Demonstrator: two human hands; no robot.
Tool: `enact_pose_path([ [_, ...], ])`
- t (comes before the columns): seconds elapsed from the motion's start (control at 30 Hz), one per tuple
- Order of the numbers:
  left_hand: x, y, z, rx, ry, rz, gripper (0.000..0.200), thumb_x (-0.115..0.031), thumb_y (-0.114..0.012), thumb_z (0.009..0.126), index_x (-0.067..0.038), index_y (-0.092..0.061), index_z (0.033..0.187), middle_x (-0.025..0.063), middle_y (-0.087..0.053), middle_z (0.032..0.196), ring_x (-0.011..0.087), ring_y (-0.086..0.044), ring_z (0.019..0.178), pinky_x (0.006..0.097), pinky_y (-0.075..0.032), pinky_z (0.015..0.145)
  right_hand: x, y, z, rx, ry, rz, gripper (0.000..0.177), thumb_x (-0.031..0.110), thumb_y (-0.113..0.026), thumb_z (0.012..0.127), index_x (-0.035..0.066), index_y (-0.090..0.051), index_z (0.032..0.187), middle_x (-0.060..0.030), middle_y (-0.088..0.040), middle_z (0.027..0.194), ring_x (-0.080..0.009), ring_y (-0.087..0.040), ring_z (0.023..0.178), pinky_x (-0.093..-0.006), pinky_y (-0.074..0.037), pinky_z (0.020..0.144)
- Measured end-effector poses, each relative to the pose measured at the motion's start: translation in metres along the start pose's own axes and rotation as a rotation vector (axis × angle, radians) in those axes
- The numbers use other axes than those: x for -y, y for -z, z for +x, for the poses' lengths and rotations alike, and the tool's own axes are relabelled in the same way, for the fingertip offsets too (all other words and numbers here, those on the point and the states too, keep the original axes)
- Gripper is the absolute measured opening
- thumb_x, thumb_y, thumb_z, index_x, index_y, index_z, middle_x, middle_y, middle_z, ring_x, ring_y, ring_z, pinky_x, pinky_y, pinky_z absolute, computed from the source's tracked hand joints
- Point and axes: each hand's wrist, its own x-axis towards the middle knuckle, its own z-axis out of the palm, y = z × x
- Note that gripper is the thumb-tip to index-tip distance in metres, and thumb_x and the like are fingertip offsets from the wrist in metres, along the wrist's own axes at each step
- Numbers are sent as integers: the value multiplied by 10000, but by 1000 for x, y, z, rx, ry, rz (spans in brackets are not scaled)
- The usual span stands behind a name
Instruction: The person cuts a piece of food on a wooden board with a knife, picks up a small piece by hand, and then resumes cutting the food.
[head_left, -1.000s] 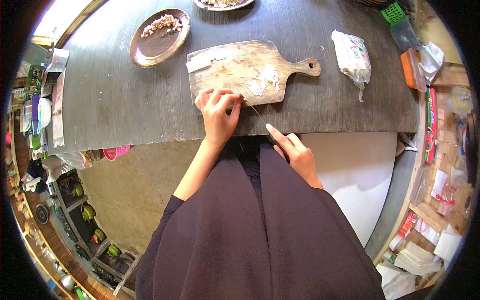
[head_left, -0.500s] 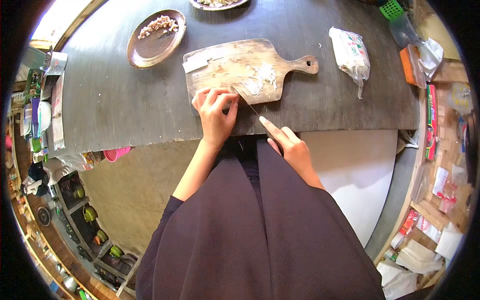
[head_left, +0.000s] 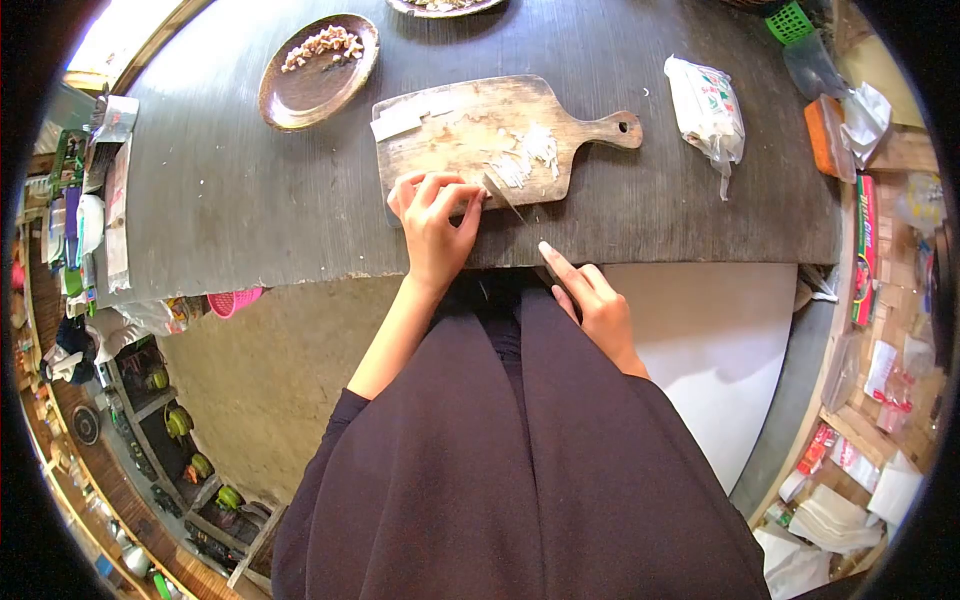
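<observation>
A wooden cutting board with a handle lies on the dark table. Pale sliced pieces are heaped on its right half, and a pale strip lies at its left end. My left hand presses its curled fingertips on something small at the board's near edge; what it pins is hidden. My right hand grips a knife, index finger stretched along the spine, with the blade tip right beside the left fingertips.
A brown plate with chopped bits sits at the left rear, and another dish at the top edge. A plastic bag lies right of the board. Packets and boxes crowd the right side; shelves and jars stand far left.
The knife blade shifted slightly back and forth beside my left fingertips, and my right hand drew a little toward me. The left hand stayed at the board's near edge.
</observation>
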Motion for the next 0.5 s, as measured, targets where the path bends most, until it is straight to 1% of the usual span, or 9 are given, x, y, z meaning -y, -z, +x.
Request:
enact_pose_path([
  [0.07,-1,1,0,-1,0,9,129,-125,-834,780,-152,-750,873,-2,-702,960,291,-570,1052,428,-361,972,1,4,2,-4,-6,8,593,172,-711,944,344,-558,1490,-45,-588,868,-265,-638,640,-412,-566,606],
  [0.13,-2,2,1,4,7,-4,126,-135,-836,780,-152,-750,870,3,-701,959,290,-567,1050,427,-363,964,3,10,4,36,-47,55,579,61,-690,930,260,-604,1467,-83,-620,887,-255,-611,679,-388,-548,669],
  [0.27,0,1,0,7,1,-7,131,-130,-836,779,-151,-751,876,5,-701,961,290,-567,1056,426,-362,964,4,13,5,55,-21,87,570,69,-691,935,255,-606,1467,-83,-628,890,-251,-611,684,-385,-547,678],
  [0.33,0,1,1,1,-4,-4,138,-116,-831,773,-149,-750,880,6,-702,969,291,-569,1064,427,-362,969,5,14,6,78,0,80,580,160,-689,961,327,-552,1500,-71,-602,881,-288,-655,687,-419,-573,651],
  [0.47,0,1,0,11,7,-10,149,-100,-825,766,-148,-749,884,6,-704,976,291,-570,1072,428,-362,973,5,15,6,108,0,81,576,160,-686,964,325,-552,1499,-75,-608,883,-288,-661,701,-416,-574,656],
  [0.5,1,0,-1,15,6,-10,153,-113,-827,768,-158,-744,889,-11,-692,986,288,-562,1085,432,-354,981,6,15,6,106,-2,89,576,160,-686,964,324,-552,1500,-77,-609,883,-288,-662,705,-415,-573,659],
])
